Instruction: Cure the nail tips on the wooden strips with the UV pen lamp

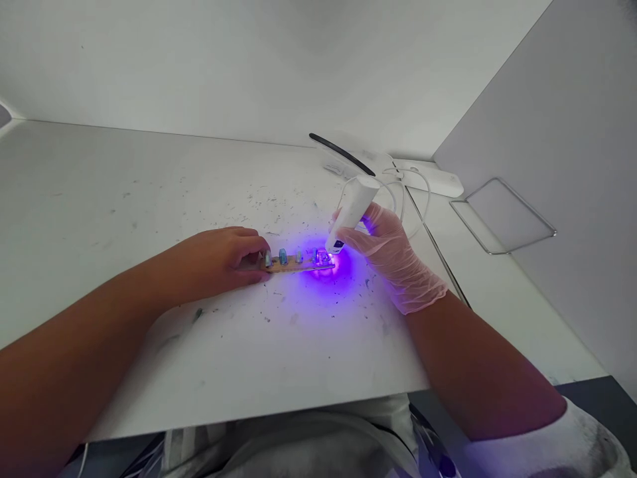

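Note:
My bare left hand pinches the left end of a narrow wooden strip lying on the white table. Several small bluish, glossy pieces stand in a row along the strip. In a thin pinkish glove, my right hand is wrapped round a white handheld lamp. The lamp's lower end is just above the strip's right end, and violet light from it covers that end and the table around it.
Dark specks litter the white table. Behind the lamp are a dark-edged curved object, white cables and a long white device. A metal wire frame is at the right by the wall.

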### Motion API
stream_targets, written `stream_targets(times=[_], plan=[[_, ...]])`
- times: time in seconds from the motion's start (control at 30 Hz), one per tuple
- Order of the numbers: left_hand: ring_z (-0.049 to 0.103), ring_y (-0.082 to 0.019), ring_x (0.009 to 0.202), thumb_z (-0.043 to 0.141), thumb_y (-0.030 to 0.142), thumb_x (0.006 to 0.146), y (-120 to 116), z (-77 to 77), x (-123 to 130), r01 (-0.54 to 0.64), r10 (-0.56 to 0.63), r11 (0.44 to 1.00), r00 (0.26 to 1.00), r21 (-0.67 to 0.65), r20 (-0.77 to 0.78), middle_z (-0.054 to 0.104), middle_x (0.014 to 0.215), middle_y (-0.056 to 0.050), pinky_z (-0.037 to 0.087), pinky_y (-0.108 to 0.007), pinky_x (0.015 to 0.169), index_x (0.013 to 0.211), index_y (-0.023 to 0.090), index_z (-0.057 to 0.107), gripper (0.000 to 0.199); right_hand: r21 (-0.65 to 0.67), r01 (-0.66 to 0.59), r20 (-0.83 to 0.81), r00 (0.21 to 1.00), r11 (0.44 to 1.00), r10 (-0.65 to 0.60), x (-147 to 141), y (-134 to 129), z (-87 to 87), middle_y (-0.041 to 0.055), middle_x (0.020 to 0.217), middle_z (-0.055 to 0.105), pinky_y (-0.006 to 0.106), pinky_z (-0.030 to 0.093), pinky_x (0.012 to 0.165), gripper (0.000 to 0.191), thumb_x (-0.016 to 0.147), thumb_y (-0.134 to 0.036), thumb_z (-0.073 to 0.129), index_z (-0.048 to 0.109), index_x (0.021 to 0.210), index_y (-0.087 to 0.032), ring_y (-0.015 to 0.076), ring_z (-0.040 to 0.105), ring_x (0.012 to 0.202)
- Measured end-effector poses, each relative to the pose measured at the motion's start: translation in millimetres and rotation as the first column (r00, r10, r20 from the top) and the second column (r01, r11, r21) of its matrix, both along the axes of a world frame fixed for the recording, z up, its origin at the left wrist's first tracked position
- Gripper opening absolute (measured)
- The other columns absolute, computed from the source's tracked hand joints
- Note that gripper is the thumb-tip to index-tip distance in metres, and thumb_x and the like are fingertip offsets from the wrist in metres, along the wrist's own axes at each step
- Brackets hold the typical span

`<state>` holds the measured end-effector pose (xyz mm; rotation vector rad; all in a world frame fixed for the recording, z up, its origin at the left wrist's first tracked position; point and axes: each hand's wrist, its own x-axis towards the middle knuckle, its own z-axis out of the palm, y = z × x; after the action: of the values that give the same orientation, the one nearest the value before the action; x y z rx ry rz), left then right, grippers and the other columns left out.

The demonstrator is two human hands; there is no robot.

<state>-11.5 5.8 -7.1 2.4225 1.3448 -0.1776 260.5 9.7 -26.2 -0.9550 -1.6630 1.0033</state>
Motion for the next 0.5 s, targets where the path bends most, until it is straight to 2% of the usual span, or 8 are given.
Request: stream_targets(times=[0.5], plan=[[0.056, -0.018, 0.078, 0.053, 0.052, 0.085, -0.8, 0.0, -0.8, 0.014, -0.014, 1.0, 0.999, -0.007, 0.039, 0.064, 0.093, -0.004, 0.037, -0.03, 0.064, 0.099, 0.025, 0.066, 0.033, -0.008, 0.012, 0.004, 1.0, 1.0, -0.012, -1.0, -1.8, 1.6, -0.0012, 0.078, 0.065, 0.032, 0.052, 0.071, 0.017, 0.075, -0.032, 0.074, 0.065, 0.085, -0.021, 0.0149, 0.062, 0.076]])
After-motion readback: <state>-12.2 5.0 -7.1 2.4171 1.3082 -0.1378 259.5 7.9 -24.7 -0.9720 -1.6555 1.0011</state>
